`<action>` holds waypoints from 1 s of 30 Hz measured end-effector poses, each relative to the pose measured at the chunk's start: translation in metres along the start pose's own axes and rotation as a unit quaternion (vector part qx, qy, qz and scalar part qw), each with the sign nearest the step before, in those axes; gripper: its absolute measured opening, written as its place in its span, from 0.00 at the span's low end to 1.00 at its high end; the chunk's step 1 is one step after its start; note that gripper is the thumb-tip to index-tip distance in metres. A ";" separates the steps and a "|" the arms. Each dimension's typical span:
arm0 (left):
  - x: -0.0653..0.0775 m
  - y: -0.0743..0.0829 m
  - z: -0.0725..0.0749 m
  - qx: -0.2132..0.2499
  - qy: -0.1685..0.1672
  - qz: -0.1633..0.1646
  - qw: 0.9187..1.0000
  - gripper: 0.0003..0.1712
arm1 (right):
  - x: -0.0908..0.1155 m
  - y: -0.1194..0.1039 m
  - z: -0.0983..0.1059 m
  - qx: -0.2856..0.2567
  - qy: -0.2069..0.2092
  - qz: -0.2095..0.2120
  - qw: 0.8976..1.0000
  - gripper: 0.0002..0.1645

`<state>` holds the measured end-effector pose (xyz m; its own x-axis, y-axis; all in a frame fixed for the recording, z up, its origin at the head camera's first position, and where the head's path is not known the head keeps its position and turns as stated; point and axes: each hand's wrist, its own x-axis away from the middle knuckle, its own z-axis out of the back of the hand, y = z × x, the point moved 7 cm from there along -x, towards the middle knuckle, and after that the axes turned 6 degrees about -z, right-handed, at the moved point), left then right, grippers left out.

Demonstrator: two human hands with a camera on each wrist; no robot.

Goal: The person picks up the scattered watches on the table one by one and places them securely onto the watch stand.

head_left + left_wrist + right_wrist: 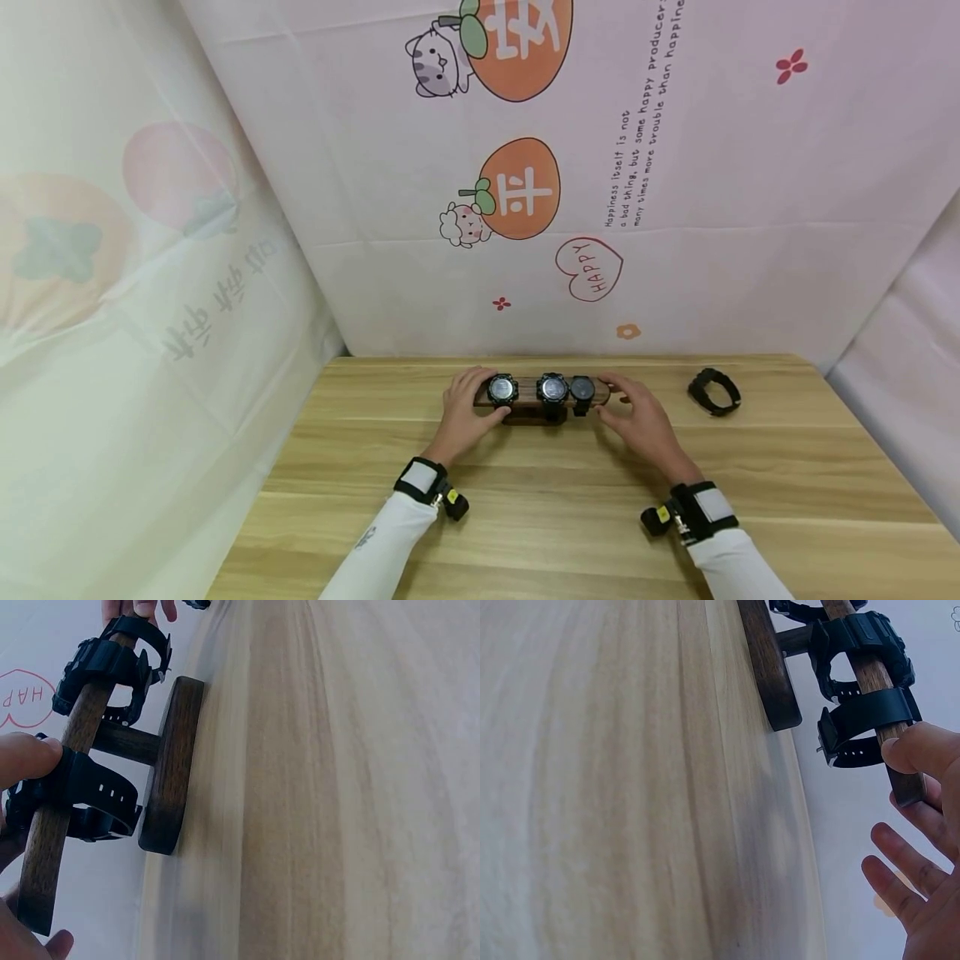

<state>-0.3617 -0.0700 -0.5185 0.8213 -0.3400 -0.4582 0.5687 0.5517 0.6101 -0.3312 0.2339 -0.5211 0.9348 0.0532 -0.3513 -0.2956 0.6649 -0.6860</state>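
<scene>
Dark-brown wooden bar stand [527,389] standing upright between left hand [462,417] and right hand [642,418]; three black round-faced watches [553,388] looping its bar, one nearer left, two nearer right.

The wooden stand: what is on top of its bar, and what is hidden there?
Three black watches are strapped round the bar, faces up. The wood directly beneath them is covered.

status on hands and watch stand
Left hand grips left watch; right hand pinches watch stand, right end. Three watches mounted. Loose watch at right, not blocking.
</scene>
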 end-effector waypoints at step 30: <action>-0.008 0.017 -0.008 -0.056 0.000 -0.024 0.998 0.39 | 0.000 0.000 0.000 0.005 0.006 0.011 1.000 0.35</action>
<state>-0.3591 -0.0517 -0.5103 0.7928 -0.3686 -0.4854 0.5995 0.6155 0.5116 -0.3318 0.2340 -0.5213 0.9260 0.0589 -0.3729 -0.3133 0.6713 -0.6718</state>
